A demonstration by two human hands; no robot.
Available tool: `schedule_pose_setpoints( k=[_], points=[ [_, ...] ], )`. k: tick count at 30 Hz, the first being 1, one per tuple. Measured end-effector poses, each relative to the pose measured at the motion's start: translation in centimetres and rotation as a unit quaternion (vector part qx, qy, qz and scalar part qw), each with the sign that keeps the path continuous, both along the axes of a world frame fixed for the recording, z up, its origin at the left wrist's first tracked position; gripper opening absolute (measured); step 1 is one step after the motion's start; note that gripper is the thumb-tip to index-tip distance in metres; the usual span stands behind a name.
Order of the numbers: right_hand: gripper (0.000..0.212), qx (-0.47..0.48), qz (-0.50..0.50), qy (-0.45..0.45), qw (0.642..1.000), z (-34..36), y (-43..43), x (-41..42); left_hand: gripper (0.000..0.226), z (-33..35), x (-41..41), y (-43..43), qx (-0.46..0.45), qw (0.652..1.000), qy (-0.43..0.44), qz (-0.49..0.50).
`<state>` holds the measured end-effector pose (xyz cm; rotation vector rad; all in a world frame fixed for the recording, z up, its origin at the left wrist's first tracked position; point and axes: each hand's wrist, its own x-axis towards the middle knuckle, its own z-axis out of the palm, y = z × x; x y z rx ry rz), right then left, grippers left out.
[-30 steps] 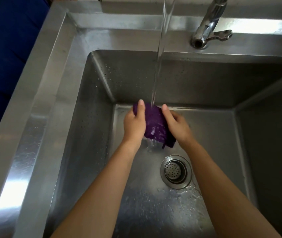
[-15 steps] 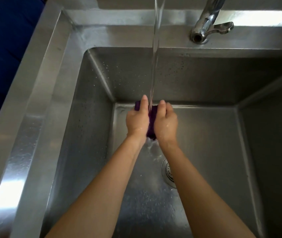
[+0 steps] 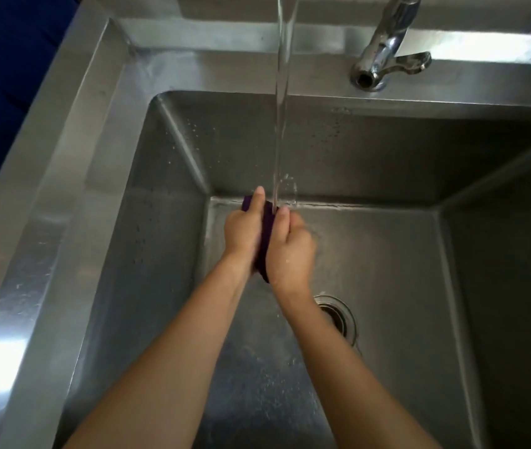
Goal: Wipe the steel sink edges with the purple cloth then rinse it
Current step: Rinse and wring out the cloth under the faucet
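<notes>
Clearly the rinse is underway: left hand (image 3: 244, 233) and right hand (image 3: 290, 251) press the purple cloth (image 3: 268, 228) between closed fingers under the running water (image 3: 282, 124) over the steel sink (image 3: 387, 260), and wringing likely comes next.

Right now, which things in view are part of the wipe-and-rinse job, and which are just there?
In the job: purple cloth, pressed between left hand and right hand; water stream landing on it; steel sink; faucet.

Just there: drain; dark blue surface left of the sink.
</notes>
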<state>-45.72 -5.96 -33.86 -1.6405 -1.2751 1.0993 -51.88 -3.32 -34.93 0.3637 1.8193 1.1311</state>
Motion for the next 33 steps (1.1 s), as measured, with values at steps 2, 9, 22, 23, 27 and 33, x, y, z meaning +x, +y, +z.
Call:
schedule_pose_setpoints(
  k=[2,9,22,23,27,33],
  points=[
    [0.035,-0.006,-0.013,-0.008,1.000,-0.5,0.8,0.6,0.046,-0.1,0.9,-0.7,0.000,1.000,0.010,-0.008],
    [0.038,-0.030,-0.023,0.006,0.999,-0.3,2.4,1.0,0.042,0.1,1.1,-0.3,0.035,0.999,0.029,0.002],
    [0.036,-0.026,0.002,-0.013,1.000,-0.5,1.9,0.4,0.041,-0.6,0.2,0.4,0.002,1.000,-0.006,0.000],
    [0.038,-0.014,0.017,-0.020,1.000,0.2,1.1,-0.1,0.041,-0.5,-0.3,0.7,0.007,0.999,-0.045,0.008],
    [0.038,-0.020,-0.012,-0.051,0.998,0.8,3.5,0.4,0.031,0.2,0.8,0.2,0.013,0.996,-0.093,-0.003],
    [0.030,-0.064,-0.004,-0.024,0.998,0.0,5.3,2.1,0.038,0.7,1.6,-0.8,-0.012,0.999,-0.014,-0.034]
  ],
)
